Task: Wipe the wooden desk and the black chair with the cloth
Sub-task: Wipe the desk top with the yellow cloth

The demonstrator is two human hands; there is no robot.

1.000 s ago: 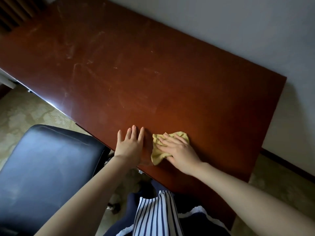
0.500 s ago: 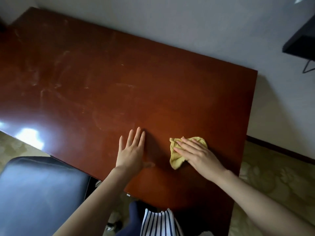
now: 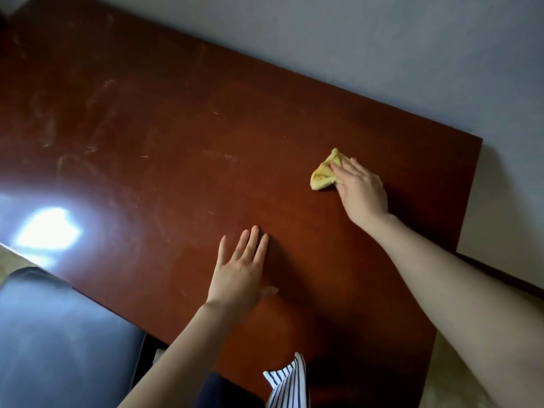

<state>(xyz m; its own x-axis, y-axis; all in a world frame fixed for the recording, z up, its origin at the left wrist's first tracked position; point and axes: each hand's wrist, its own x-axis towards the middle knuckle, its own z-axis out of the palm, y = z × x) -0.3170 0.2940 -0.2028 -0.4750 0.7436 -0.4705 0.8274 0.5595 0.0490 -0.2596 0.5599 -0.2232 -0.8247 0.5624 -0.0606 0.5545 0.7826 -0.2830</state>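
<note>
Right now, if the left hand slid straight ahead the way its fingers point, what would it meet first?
Only bare desk: the left hand lies flat, fingers aimed toward the far edge and wall. The cloth under the right hand sits off to the right, seemingly outside that line.

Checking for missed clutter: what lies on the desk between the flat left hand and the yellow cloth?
Nothing: the head view shows only bare wooden desk between the left hand and the cloth.

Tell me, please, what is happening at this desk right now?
A person is wiping the wooden desk. The right hand presses a yellow cloth flat against the top toward its right end, while the left hand rests open on the wood nearer the front edge. The black chair stands at lower left, untouched.
</note>
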